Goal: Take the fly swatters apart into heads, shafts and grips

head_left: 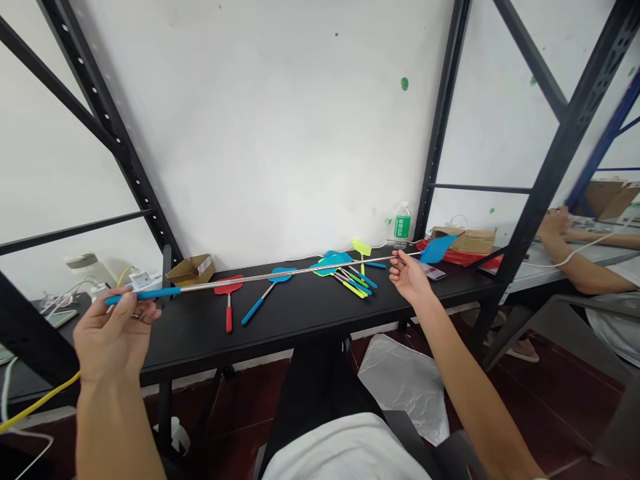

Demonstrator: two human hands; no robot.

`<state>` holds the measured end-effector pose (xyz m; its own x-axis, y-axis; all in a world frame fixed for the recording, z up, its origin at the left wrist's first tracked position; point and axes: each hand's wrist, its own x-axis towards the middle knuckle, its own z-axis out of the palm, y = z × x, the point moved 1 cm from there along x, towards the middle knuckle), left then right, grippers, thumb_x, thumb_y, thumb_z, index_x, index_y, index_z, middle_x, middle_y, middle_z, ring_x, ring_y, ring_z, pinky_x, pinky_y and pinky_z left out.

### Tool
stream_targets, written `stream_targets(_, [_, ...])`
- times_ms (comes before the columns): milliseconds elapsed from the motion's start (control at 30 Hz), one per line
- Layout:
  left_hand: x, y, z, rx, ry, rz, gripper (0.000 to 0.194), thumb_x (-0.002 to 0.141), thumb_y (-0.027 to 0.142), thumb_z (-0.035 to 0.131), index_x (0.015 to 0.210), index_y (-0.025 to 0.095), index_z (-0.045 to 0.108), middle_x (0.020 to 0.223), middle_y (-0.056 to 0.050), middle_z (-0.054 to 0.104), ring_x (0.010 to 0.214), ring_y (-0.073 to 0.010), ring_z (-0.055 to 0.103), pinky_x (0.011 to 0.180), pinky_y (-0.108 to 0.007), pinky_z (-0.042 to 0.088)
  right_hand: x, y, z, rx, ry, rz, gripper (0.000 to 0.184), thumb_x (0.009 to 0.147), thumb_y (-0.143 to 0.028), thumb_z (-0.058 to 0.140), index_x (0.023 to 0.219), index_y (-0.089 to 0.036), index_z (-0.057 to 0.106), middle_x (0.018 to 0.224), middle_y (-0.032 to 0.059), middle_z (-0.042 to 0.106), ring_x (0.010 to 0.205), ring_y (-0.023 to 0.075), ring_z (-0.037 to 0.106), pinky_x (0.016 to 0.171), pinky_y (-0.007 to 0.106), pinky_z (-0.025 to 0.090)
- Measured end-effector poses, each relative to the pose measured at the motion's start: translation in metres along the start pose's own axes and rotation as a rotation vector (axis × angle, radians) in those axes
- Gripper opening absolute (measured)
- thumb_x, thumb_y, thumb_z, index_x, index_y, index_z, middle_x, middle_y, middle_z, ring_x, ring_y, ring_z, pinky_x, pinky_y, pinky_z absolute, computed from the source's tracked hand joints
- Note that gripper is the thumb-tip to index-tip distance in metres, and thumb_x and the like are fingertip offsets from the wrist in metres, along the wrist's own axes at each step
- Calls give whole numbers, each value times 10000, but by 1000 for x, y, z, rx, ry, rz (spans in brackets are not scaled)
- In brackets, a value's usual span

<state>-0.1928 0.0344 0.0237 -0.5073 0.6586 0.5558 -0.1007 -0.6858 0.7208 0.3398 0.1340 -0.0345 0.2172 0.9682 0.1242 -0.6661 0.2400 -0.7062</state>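
A blue telescopic fly swatter (300, 271) is stretched out long above the black table, its metal rod running across nearly the whole table. My left hand (114, 327) is closed round its blue handle on the left. On the right, the fingers of my right hand (407, 272) pinch the rod close to the blue paddle. Below the rod lie a red fly swatter (229, 303) and a shorter blue fly swatter (266, 297). Nearer my right hand is a pile of several blue and yellow-green swatters (350, 275), partly overlapping.
A small open cardboard box (191, 270) stands at the table's left. A water bottle (402, 223), a phone (433, 272) and another cardboard box (465, 240) are at the right. Black rack posts (440, 113) frame the table (200, 337). Another person's arm (580, 260) shows at far right.
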Motion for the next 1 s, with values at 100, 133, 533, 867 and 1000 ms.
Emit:
stream_targets(100, [1,1,-1,-57,-12,13,450,650,88,848,1043,140,636,805,-7,729,662,-146,642,579,-248,512,0,0,0,8,5,6,210,792,-315,795,890,-194,656,650,-64,557,463,47,441,385,155,351])
stream_targets(133, [2,0,-2,-60,-2,27,472,642,76,846,1061,142,639,829,-16,741,656,-144,639,580,-252,512,0,1,1,10,6,8,201,797,-314,789,886,-196,654,645,-63,557,462,48,440,382,156,346])
stream_targets(533, [-2,1,2,56,55,63,284,993,320,546,781,135,584,389,79,389,341,-83,288,436,-250,343,-1,9,6,11,-17,35,203,777,-310,777,885,-189,655,624,-69,533,457,53,434,391,171,334])
stream_targets(867, [-9,6,17,96,-214,-12,208,827,338,693,838,131,678,469,51,462,417,-88,378,513,-279,437,-2,12,8,-19,-20,33,215,774,-319,774,895,-199,642,607,-72,528,449,60,426,395,187,323])
stream_targets(1000, [-22,15,38,242,-490,-99,236,829,354,737,943,148,722,545,2,548,517,-145,525,479,-255,416,-7,14,15,-41,-41,35,202,796,-330,761,894,-201,641,614,-66,526,452,62,426,398,189,326])
